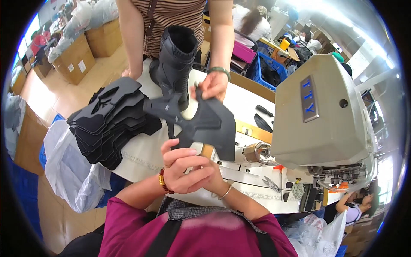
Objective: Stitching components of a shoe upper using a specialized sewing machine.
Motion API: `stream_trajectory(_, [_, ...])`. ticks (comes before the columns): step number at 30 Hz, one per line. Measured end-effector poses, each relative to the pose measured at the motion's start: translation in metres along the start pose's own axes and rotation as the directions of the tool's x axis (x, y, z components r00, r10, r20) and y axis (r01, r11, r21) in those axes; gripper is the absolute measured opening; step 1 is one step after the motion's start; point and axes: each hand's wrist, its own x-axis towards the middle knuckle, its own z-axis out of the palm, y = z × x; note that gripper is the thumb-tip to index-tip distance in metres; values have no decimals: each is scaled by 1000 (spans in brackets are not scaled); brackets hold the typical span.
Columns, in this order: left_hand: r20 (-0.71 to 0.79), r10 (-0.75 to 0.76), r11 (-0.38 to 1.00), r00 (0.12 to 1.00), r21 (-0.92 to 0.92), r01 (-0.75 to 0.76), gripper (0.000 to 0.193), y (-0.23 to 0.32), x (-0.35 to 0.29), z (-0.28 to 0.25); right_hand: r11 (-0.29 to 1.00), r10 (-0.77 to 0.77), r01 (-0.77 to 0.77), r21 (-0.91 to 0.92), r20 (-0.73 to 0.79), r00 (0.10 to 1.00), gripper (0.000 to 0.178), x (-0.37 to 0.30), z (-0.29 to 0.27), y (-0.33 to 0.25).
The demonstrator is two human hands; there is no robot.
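My left hand (186,169), beaded bracelet at its wrist, is raised over the near side of the white table with its fingers loosely bent and apart, nothing seen in them. Behind it, my right hand (216,183), with a silver bangle at the wrist, is largely covered, so its fingers cannot be made out. Just beyond, a co-worker's hand (216,85) with a green bangle holds up a black boot-upper piece (201,124) by its far edge. A tall black boot (175,64) stands behind it. Left of these lies a stack of similar black pieces (113,120).
A beige sewing machine head (319,115) rises at the right. Small scissors (271,184), a cord coil (298,190) and a black-handled tool (264,110) lie near it. The co-worker's other hand (132,73) rests at the far table edge. A plastic bag (70,167) hangs at the left.
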Motion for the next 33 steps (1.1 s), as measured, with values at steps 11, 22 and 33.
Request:
stream_trajectory(11, [16, 64, 939, 998, -338, -55, 20, -25, -1, -8, 956, 6, 148, -253, 522, 853, 27, -8, 14, -29])
stream_trajectory(22, [-106, -288, 908, 952, -345, 236, 9, 10, -36, -34, 998, -35, -3, 66, 562, 826, 16, -41, -29, -33])
stream_trajectory(33, [713, -580, -174, 394, -581, 795, 26, 65, -130, 22, 461, 491, -219, 860, -42, 870, 38, -57, -58, 19])
